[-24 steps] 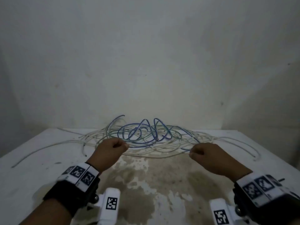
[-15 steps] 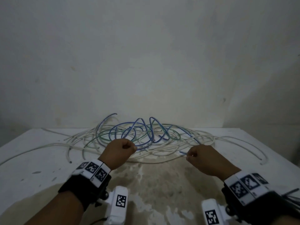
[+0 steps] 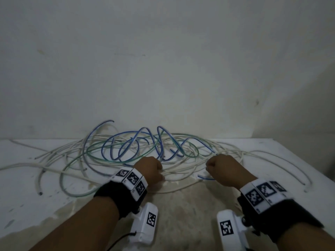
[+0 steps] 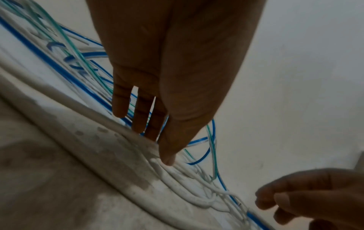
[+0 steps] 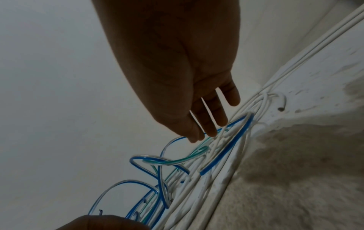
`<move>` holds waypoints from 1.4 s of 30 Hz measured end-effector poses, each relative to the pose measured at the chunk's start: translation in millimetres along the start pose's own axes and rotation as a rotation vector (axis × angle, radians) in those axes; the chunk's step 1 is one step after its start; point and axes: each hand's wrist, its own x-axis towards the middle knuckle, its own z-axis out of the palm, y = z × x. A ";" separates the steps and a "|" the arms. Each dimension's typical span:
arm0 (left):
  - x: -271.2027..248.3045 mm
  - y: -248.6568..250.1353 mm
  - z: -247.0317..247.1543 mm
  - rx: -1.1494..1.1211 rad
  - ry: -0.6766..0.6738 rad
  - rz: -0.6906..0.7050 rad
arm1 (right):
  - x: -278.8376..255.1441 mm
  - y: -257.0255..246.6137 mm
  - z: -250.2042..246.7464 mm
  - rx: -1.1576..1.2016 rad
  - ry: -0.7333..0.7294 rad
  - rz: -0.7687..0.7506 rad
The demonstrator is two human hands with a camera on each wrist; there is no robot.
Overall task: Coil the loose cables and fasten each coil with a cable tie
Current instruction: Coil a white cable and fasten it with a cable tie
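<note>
A tangle of loose cables lies on the white table (image 3: 27, 196): blue-striped loops (image 3: 126, 132) stand up at the back, a green cable (image 3: 97, 145) runs through them, and white cables (image 3: 181, 171) spread flat around. My left hand (image 3: 150, 169) reaches down at the tangle's front. Its fingers (image 4: 140, 118) look straight, and the tips touch the white cables (image 4: 177, 174). My right hand (image 3: 223, 169) is to the right of it. Its thumb and forefinger tips (image 5: 194, 136) pinch a blue-striped cable (image 5: 169, 143). A loose blue end (image 3: 206, 177) lies beside that hand.
A plain wall (image 3: 163, 69) rises straight behind the tangle. A brown stained patch (image 3: 181, 205) covers the table in front of my hands. White cable ends trail far out to the left (image 3: 39, 192) and to the right (image 3: 306, 185).
My left hand has dropped from the blue loop down onto the white cables. The right hand has come slightly nearer, still with the blue cable. The tangle has shifted a little.
</note>
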 end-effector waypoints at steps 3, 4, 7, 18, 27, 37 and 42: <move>10.6 -2.1 5.5 0.036 -0.002 0.000 | 11.3 -1.7 5.1 -0.025 -0.027 -0.032; 11.5 -2.6 6.5 0.035 0.002 0.001 | 14.4 -2.3 7.4 -0.009 -0.020 -0.045; 10.9 -5.2 4.7 -0.039 0.055 0.063 | 20.9 -5.9 14.0 0.036 0.004 -0.122; -17.1 -6.3 -39.7 -0.233 0.332 0.232 | 25.2 -26.4 -4.1 -0.182 0.240 -0.171; -37.3 -21.5 -67.2 -0.491 0.628 0.205 | 22.8 18.4 -21.1 -0.292 0.214 -0.095; -70.6 -42.1 -88.8 -0.602 0.572 0.011 | 11.4 30.7 -79.6 -0.088 0.741 -0.201; -90.2 -16.1 -94.5 -0.835 0.329 0.123 | -4.8 -36.1 -127.4 -0.221 0.977 -0.388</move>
